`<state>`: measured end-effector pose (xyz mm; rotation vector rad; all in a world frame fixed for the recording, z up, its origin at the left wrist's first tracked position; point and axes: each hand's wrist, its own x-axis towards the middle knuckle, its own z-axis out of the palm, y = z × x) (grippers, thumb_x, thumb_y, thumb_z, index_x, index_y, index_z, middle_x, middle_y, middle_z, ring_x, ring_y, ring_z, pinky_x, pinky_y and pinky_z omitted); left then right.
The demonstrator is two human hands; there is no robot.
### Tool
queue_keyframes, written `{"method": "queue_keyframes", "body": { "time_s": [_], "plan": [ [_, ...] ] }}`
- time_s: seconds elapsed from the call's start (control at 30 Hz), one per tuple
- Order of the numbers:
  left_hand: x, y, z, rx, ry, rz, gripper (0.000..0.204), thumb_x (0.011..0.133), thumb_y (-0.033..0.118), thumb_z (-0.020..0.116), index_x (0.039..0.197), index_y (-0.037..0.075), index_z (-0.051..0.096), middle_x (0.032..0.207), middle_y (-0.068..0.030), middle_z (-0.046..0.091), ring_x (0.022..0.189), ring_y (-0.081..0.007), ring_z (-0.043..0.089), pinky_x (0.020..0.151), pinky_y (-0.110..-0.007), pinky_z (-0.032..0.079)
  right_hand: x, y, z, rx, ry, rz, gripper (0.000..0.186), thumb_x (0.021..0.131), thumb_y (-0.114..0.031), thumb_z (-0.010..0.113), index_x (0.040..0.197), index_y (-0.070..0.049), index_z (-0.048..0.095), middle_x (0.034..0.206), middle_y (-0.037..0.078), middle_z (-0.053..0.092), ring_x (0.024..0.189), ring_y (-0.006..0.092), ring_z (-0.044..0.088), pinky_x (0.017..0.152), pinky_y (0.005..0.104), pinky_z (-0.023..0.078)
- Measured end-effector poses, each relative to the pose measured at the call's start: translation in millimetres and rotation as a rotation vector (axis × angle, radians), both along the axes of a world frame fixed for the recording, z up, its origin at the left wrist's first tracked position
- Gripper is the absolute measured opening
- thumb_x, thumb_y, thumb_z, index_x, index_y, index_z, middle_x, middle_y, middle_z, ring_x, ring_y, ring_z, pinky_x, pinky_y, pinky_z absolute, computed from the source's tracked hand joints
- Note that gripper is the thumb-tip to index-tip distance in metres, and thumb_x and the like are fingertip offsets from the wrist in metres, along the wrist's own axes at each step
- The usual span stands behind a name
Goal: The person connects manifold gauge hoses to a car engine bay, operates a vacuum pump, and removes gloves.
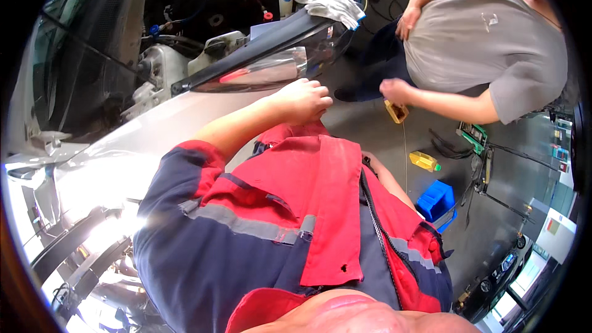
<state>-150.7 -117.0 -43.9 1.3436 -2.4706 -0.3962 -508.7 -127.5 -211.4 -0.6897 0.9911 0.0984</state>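
Note:
My left hand (pixel 303 102) is closed, its fingers curled under beside the car's headlight (pixel 271 71). The palm side is hidden, so whatever it may hold does not show. Below that hand hangs the red cloth of my jacket (pixel 277 154). On my right side only a stretch of bare forearm (pixel 391 179) shows past the jacket, with a dark band near its far end; the right hand itself is hidden. A pair of grey-white work gloves (pixel 327 1) with blue cuffs lies on the front edge of the open engine bay.
A person in a grey shirt (pixel 468 43) stands at the far right, one hand (pixel 398 91) held out. On the floor are a yellow bottle (pixel 424 161), a cut-open yellow container (pixel 396 112), a blue bin (pixel 435 200) and a green-and-black stand (pixel 473 135). A white fender (pixel 142 123) borders my left.

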Motion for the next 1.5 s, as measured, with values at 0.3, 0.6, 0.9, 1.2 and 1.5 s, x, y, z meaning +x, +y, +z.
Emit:
{"method": "queue_keyframes", "body": {
  "time_s": [0.3, 0.6, 0.9, 1.2, 1.5],
  "plan": [
    [-52.2, 100.3, -43.1, 0.395, -0.331, 0.007, 0.017, 0.071, 0.023, 0.051, 0.083, 0.012, 0.054, 0.081, -0.0046, 0.055, 0.079, -0.0223, 0.054, 0.065, -0.034, 0.043, -11.3, 53.5, -7.5, -0.082, 0.147, 0.211, 0.034, 0.072, -0.007, 0.058, 0.104, 0.0, 0.052, 0.096, 0.009, 0.057, 0.084, 0.0173, 0.052, 0.074, 0.0297, 0.042],
    [-50.0, 97.0, 1.4, 0.452, -0.286, 0.009, 0.019, 0.071, 0.022, 0.052, 0.085, 0.01, 0.054, 0.082, -0.0084, 0.055, 0.082, -0.0256, 0.053, 0.069, -0.036, 0.043, 13.9, 88.0, 42.3, -0.209, 0.244, 0.488, 0.022, 0.074, -0.014, 0.058, 0.091, -0.001, 0.059, 0.086, 0.008, 0.06, 0.077, 0.0175, 0.054, 0.07, 0.0321, 0.043],
    [106.0, 41.4, 103.5, -0.131, -0.017, 0.636, 0.021, 0.072, 0.015, 0.053, 0.089, 0.003, 0.055, 0.086, -0.013, 0.054, 0.085, -0.0293, 0.05, 0.073, -0.036, 0.04, 39.7, 69.5, 45.3, 0.115, 0.142, 0.301, 0.025, 0.074, -0.022, 0.057, 0.092, -0.006, 0.06, 0.087, 0.006, 0.06, 0.077, 0.0193, 0.055, 0.07, 0.0349, 0.043],
    [172.7, -16.0, 30.9, -0.232, 0.18, 0.683, 0.021, 0.068, 0.015, 0.056, 0.083, 0.001, 0.054, 0.076, -0.0143, 0.052, 0.077, -0.0299, 0.05, 0.069, -0.036, 0.041, 77.6, 79.5, 4.5, -0.088, 0.362, 0.098, 0.023, 0.074, -0.017, 0.057, 0.094, -0.007, 0.061, 0.083, 0.004, 0.059, 0.07, 0.0176, 0.055, 0.064, 0.0347, 0.044],
    [157.8, -21.5, 30.6, -0.168, -0.044, 0.489, 0.021, 0.071, 0.02, 0.052, 0.081, 0.002, 0.051, 0.082, -0.0149, 0.049, 0.081, -0.0306, 0.047, 0.069, -0.039, 0.04, 90.4, 71.6, -25.7, -0.423, 0.371, 0.474, 0.035, 0.07, -0.034, 0.056, 0.097, -0.012, 0.059, 0.091, 0.007, 0.061, 0.083, 0.0192, 0.056, 0.073, 0.0337, 0.042]
  ]
}}
